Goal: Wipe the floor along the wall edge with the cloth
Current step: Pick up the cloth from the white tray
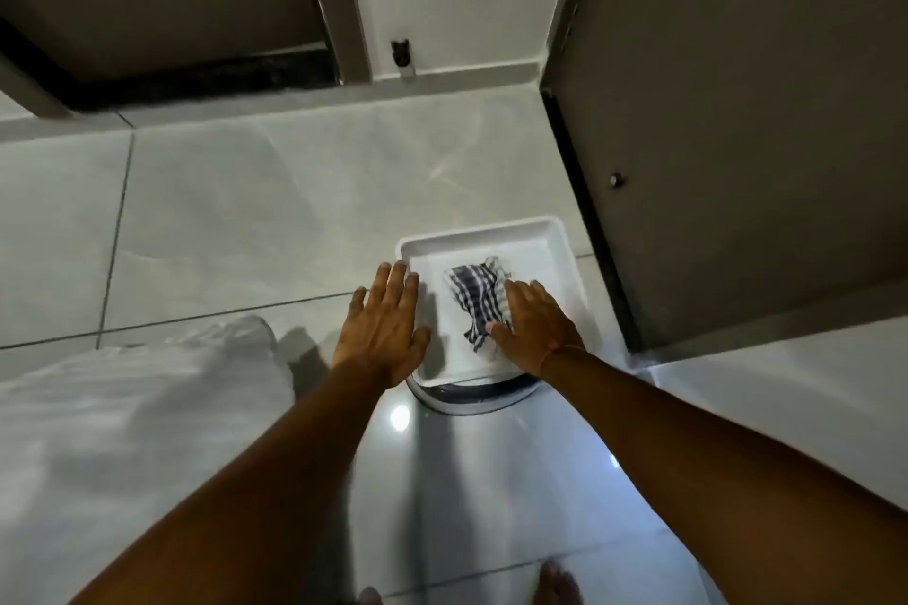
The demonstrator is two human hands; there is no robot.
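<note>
Fingers of my right hand lie flat and a little spread over the checked cloth, pressing it down rather than pinching it; I cannot tell whether the tips curl under its edge; the cloth sits crumpled inside the white tray, not yet on the floor; my left hand is wide, holding nothing, its palm over the tray's left rim and the tile beside it.

Tray rests on something round and grey at its near end, so I judge it may be perched rather than flat; weight from either palm could tip it or make it skid on the glossy tile; lifting the cloth with a flat hand could let it slip out and drop back in a heap, or drip if it is wet, which I cannot tell.

Wall edge lies well beyond the tray, across the tile; a dark door stands just beside the tray on the right, and a small fitting sits low on the wall; a wipe running along there could snag on it; white fabric spreads on the floor at my left, near enough for a wet cloth to drag over it.
</note>
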